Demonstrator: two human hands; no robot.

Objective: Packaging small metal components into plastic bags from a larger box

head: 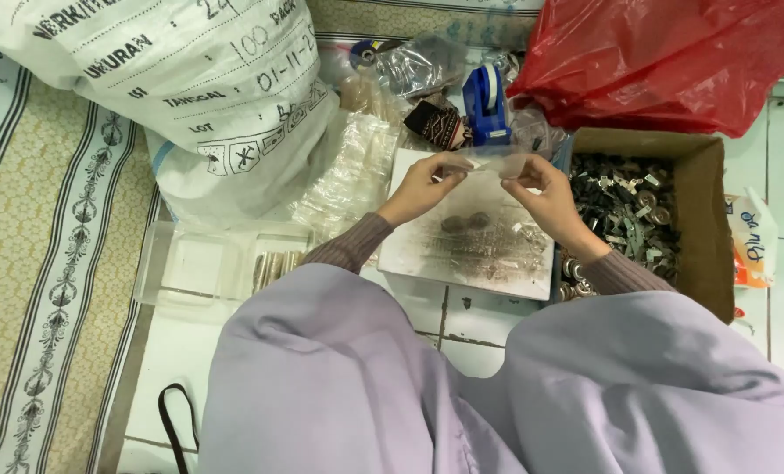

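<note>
Clear sleeve (488, 165) barely visible between hands

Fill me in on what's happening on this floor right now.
A person sits on the tiled floor, holding a small clear plastic bag stretched between the left hand and the right hand above a smudged white board. Two small dark pieces lie on that board. To the right is a cardboard box full of small metal parts. A blue tape dispenser, a red plastic bag and a big white sack lie beyond.
</note>
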